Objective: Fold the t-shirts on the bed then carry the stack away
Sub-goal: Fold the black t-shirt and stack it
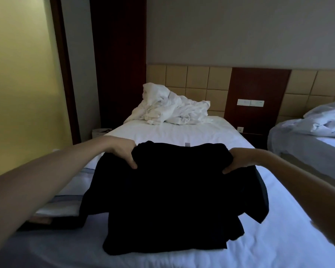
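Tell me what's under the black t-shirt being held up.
Under the black t-shirt, gripped by the left hand and right hand, more dark fabric shows; the rest is covered.

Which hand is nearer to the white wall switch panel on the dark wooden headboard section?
Right. The right hand grips the black t-shirt below the white switch panel; the left hand is farther left.

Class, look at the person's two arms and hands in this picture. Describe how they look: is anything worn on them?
Both arms are bare from the picture's edge to the fingers: no sleeve shows on either. The left hand and the right hand wear no gloves, and no watch, bracelet or ring is visible. The light is dim, so small items could be missed.
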The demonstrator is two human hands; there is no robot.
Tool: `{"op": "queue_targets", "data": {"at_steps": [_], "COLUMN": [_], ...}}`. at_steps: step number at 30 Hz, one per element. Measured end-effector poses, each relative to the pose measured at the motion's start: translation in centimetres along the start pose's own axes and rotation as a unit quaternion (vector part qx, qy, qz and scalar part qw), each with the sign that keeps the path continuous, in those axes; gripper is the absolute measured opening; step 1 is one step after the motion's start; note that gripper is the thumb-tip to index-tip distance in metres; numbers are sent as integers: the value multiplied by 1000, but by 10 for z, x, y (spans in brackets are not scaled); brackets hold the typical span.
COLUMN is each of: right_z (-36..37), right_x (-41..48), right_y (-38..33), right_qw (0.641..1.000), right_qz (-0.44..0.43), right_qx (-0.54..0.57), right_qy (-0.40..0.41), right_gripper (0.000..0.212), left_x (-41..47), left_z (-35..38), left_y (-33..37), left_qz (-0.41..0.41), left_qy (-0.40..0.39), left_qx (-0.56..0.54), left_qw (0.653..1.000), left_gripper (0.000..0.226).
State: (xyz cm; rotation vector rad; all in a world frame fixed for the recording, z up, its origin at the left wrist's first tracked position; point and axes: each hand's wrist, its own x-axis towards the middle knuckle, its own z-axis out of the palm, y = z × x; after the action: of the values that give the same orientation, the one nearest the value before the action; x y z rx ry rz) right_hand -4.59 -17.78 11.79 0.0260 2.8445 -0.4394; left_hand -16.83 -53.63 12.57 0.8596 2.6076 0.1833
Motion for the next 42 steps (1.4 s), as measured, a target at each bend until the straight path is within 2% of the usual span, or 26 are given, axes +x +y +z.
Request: {"op": "queue_targets", "data": {"at_steps": [3, 5, 7, 9, 11, 14, 16, 18, 21, 23, 24, 25, 26, 28, 30, 33, 35, 37, 40, 42], "right_z": [-7, -29, -62, -96, -120, -118, -96, -61, 13, 71, 101, 127, 149, 175, 183, 190, 198, 203, 193, 187], "right_x": [35, 50, 58, 63, 65, 68, 72, 80, 87, 84, 78, 70, 62, 50, 44, 39, 38, 33, 6, -21], "right_y": [9, 6, -1, -9, -13, -10, -3, 13, 45, 68, 75, 80, 85, 93, 96, 95, 99, 97, 87, 82], "right_qw": [988, 969, 933, 890, 854, 823, 822, 845, 901, 952, 971, 982, 987, 991, 988, 951, 922, 913, 901, 912], "right_qz": [-16, 6, 60, 76, 76, 65, 53, 48, 60, 35, 17, 5, -3, -12, -39, -104, -153, -171, -133, -133], "right_qx": [-46, -82, -118, -168, -217, -258, -287, -306, -319, -261, -218, -185, -159, -124, -121, -152, -147, -76, 44, 75], "right_qy": [148, 231, 334, 416, 467, 502, 490, 437, 288, 157, 94, 48, 30, 48, 92, 249, 324, 363, 411, 381], "right_gripper": [45, 51, 40, 27, 24, 29, 29, 32, 48, 65, 72, 81, 91, 96, 78, 52, 37, 34, 32, 39], "left_x": [37, 51, 61, 66, 71, 76, 81, 90, 106, 114, 115, 112, 106, 94, 86, 79, 74, 67, 40, 22], "left_z": [-8, -31, -63, -94, -110, -97, -72, -36, 40, 99, 130, 157, 181, 213, 226, 228, 222, 222, 216, 214], "left_y": [-3, 1, 5, 10, 13, 8, 1, -4, -17, -33, -42, -48, -52, -58, -63, -62, -57, -52, -44, -39], "left_qz": [29, 41, 41, 40, 41, 71, 102, 78, 41, 49, 54, 66, 74, 67, 99, 137, 162, 205, 229, 220], "left_qy": [133, 260, 372, 455, 521, 576, 575, 532, 401, 284, 235, 220, 239, 272, 298, 356, 381, 428, 426, 379], "left_qx": [42, 84, 103, 97, 121, 146, 149, 161, 175, 161, 168, 193, 215, 174, 118, 139, 150, 126, -15, -56], "left_qw": [990, 961, 922, 884, 844, 801, 798, 827, 898, 944, 956, 954, 944, 944, 942, 914, 898, 871, 875, 897], "left_gripper": [19, 21, 18, 23, 31, 30, 24, 23, 39, 54, 61, 66, 68, 70, 73, 55, 54, 62, 58, 54]}}
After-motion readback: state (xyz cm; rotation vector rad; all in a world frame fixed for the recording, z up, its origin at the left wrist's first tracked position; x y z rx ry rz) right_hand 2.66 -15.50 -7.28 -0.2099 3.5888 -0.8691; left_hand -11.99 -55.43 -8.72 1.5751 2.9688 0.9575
